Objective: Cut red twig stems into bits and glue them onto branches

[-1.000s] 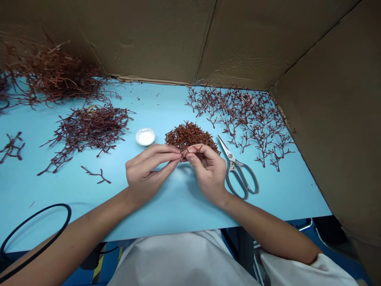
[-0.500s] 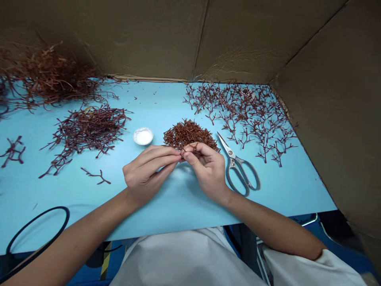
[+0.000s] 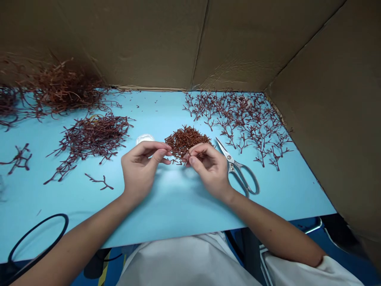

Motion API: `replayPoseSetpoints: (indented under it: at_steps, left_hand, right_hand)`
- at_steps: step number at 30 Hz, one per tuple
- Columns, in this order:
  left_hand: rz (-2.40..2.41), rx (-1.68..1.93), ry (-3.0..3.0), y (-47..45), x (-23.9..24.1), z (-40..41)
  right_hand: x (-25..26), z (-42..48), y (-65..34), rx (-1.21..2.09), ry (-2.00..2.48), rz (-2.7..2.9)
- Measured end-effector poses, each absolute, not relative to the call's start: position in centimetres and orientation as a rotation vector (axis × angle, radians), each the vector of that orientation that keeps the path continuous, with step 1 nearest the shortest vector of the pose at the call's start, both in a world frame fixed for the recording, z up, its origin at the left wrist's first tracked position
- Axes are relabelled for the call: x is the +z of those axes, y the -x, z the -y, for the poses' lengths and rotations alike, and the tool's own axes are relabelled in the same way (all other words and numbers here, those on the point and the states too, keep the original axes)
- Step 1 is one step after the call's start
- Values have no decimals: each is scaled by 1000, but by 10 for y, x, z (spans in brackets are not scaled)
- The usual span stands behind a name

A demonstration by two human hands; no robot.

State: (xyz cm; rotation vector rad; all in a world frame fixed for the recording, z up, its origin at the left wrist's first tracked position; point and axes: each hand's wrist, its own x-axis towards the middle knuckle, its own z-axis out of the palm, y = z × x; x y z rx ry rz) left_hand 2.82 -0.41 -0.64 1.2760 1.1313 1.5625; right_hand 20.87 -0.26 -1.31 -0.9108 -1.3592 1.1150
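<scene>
My right hand [image 3: 210, 170] pinches a small reddish-brown twig piece [image 3: 188, 153] between thumb and fingers; a pale spot shows near its tip. To its left, my left hand [image 3: 138, 167] has thumb and forefinger closed together, and whatever lies between them is too small to make out. A gap separates the two hands. Just beyond them sits a heap of short brown twig pieces [image 3: 187, 137], partly covered by my right fingers. A small white dish [image 3: 145, 138] is half hidden behind my left hand. Scissors [image 3: 235, 163] with grey handles lie beside my right hand, blades slightly apart.
Branched brown twigs [image 3: 244, 115] spread over the back right of the blue table [image 3: 166, 210]. At left are a twig pile [image 3: 95, 133], a larger tangle [image 3: 62, 89] and a single twig [image 3: 99, 181]. Cardboard walls [image 3: 149, 43] enclose the back and right. A black cable loop [image 3: 38, 222] hangs front left.
My hands, joined at the fingertips before, have come apart, the left one moving leftward and turning. The twig piece stays in my right hand. The whole view has shifted slightly.
</scene>
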Motion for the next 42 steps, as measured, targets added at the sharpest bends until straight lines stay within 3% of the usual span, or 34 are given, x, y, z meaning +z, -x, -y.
replayPoseSetpoints:
  at_steps: [6, 15, 42]
  left_hand:
    - [-984, 1297, -1095, -22, -9, -5]
    - [-712, 1012, -796, -24, -6, -4]
    - [-819, 944, -1210, -17, -4, -9]
  right_hand:
    - [-7, 0, -215, 1035, 912, 1659]
    - [-11, 3, -215, 1427, 739, 1505]
    - [-8, 4, -214, 1498, 784, 1492]
